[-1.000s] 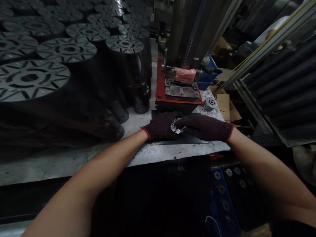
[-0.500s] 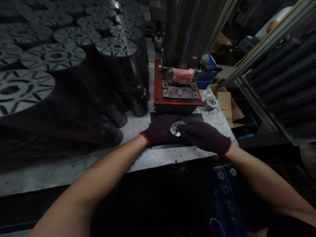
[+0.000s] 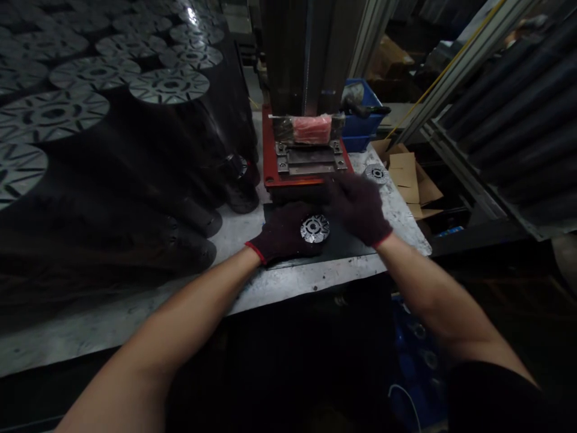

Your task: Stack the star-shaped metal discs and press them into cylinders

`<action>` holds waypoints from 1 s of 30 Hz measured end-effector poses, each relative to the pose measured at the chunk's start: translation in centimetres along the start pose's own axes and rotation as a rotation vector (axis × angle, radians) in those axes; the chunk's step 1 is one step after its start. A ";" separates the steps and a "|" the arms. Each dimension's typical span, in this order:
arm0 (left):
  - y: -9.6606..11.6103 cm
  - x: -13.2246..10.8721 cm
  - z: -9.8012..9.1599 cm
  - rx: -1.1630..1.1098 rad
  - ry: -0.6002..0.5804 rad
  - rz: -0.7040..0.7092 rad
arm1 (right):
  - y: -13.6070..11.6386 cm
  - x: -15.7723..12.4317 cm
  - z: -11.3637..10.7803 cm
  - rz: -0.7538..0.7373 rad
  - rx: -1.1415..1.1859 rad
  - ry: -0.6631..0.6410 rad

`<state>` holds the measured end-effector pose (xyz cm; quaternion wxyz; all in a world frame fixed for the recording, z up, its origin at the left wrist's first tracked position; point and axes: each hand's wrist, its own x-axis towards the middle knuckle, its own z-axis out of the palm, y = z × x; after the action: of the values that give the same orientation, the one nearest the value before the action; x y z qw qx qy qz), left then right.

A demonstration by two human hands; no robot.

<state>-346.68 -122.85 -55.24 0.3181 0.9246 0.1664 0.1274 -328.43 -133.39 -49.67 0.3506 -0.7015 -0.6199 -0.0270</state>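
Note:
My left hand (image 3: 286,231), in a dark maroon glove with a red cuff, is closed around a round slotted metal core (image 3: 315,229). The core's patterned face, with a hole in the middle, is turned up; its lower part is hidden by the glove. Beneath lies a dark mat (image 3: 349,242). Apart from the core, my right hand (image 3: 358,207), gloved alike, hovers near the front right edge of the red-based press fixture (image 3: 269,150). Its fingers look stretched out and slightly blurred, with nothing visible in them.
Tall dark stacks of slotted cores (image 3: 169,86) crowd the left of the table (image 3: 288,279). A pink wrapped bundle (image 3: 312,129) rests on the fixture. One loose core (image 3: 375,174), a blue bin (image 3: 360,129) and a cardboard box (image 3: 404,177) are to the right.
My right hand has come off the core and moved up towards the fixture, leaving the core's face uncovered. My left hand still holds the core. The camera view has shifted somewhat.

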 end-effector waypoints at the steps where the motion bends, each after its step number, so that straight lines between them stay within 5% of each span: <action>1: 0.1 0.0 -0.1 -0.027 0.002 -0.004 | -0.2 -1.9 0.4 0.135 0.128 0.013; 5: 0.3 -0.1 -0.2 -0.063 0.000 -0.023 | 0.5 -6.4 2.1 0.392 0.367 0.014; 12: 0.9 0.1 -0.4 -0.002 -0.017 -0.016 | 0.5 -6.7 2.2 0.379 0.239 -0.044; 17: 0.3 0.3 -0.4 0.008 -0.031 0.012 | -1.2 -6.7 0.3 0.253 0.000 -0.260; 20: -0.2 0.2 -0.4 -0.022 -0.044 0.028 | -1.9 -4.7 -1.2 0.017 -0.108 -0.269; 23: -0.6 0.0 -0.5 -0.067 -0.060 0.032 | -1.4 0.1 -2.1 -0.233 -0.299 -0.070; 25: -0.7 -0.2 -0.6 -0.090 -0.064 0.023 | -0.6 3.7 -2.1 -0.350 -0.398 -0.107; 28: -0.6 -0.4 -0.7 -0.081 -0.068 0.000 | 0.5 6.3 -1.7 -0.366 -0.375 -0.201; 30: -0.4 -0.4 -0.7 -0.070 -0.075 0.003 | 0.5 4.9 -1.3 -0.253 -0.259 -0.116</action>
<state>-347.43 -122.29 -55.03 0.3561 0.9172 0.1485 0.0989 -326.37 -129.87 -46.60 0.2150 -0.6577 -0.7136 -0.1097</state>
